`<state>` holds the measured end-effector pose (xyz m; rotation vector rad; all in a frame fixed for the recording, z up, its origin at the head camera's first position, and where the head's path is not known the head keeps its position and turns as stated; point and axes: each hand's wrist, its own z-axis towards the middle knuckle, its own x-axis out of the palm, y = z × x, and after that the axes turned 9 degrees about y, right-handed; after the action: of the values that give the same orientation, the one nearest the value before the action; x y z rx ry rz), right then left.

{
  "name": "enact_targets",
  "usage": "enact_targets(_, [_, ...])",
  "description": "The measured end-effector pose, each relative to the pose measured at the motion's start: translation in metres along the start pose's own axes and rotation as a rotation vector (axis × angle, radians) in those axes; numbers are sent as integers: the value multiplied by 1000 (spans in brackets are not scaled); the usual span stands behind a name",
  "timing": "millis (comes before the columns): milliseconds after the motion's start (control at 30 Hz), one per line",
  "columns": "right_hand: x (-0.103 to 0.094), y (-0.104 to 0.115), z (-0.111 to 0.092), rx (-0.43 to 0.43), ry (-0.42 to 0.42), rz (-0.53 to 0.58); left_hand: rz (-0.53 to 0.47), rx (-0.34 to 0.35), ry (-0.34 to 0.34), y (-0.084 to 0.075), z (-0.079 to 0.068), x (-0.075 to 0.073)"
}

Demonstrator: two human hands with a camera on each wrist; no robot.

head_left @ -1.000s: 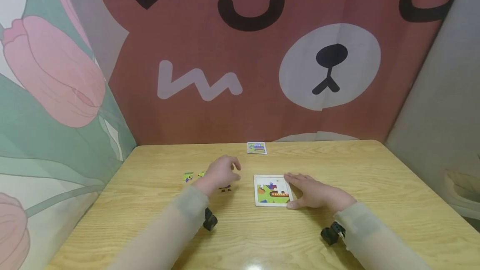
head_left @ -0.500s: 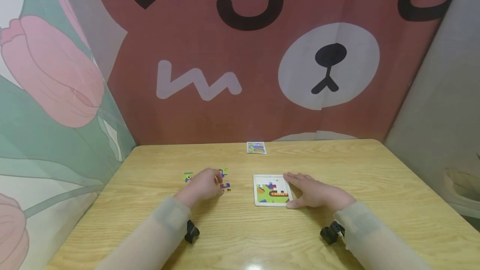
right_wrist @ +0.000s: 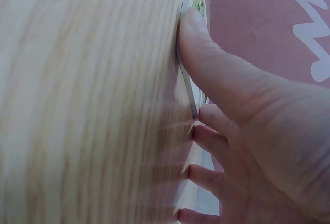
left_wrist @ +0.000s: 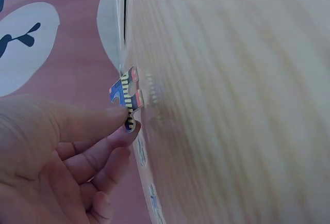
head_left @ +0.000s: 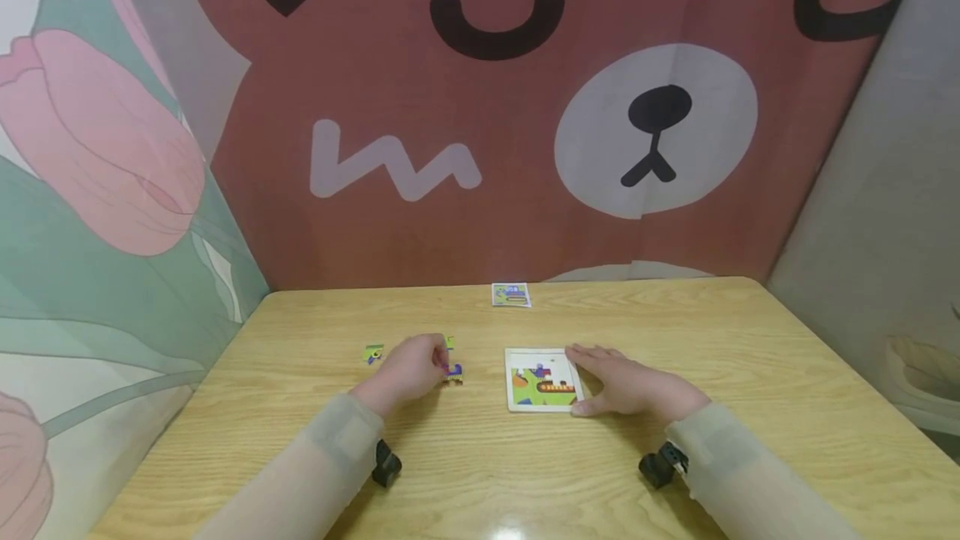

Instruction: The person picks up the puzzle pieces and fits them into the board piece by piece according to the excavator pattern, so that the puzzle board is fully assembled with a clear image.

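Between thumb and fingertips my left hand (head_left: 408, 367) pinches a purple, yellow-striped jigsaw piece (left_wrist: 129, 97). In the left wrist view the piece is tipped up close over the table. A white puzzle tray (head_left: 534, 354) lies further right, its lower part filled with a green and orange picture. My right hand (head_left: 626, 383) rests along the tray's right side, thumb at the near corner and fingers at the far one. Past the left hand lies a green piece (head_left: 450, 342), partly hidden by it. Another green piece (head_left: 372, 353) lies to its left.
A small picture card (head_left: 512, 295) lies at the back edge of the wooden table (head_left: 480, 473). Behind the table hangs a red backdrop (head_left: 390, 240) with a bear face. A flower-patterned panel (head_left: 112, 290) stands on the left.
My left hand has moved left and down to the loose pieces, and its fingers have closed on the purple piece. The right hand has stayed at the tray.
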<state>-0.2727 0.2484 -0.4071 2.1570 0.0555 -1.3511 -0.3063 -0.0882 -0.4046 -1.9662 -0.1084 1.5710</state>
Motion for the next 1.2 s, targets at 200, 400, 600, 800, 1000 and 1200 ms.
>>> enact_targets(200, [1,-1,2,12,2,-8,-41,28,-32,-13,8,0])
enact_targets(400, [-2,0,0,-9,1,-8,-153,52,-2,-42,21,9])
enact_targets(600, [-1,0,0,-6,3,-5,-231,77,38,-73,36,20])
enact_targets(800, [-2,-2,0,-20,0,-3,-288,95,84,-98,49,36])
enact_targets(1000, [-2,-3,1,-35,3,-9,-226,126,111,-110,58,52])
enact_targets(1200, [-2,-5,2,-40,3,-16,-180,133,104,-115,59,59])
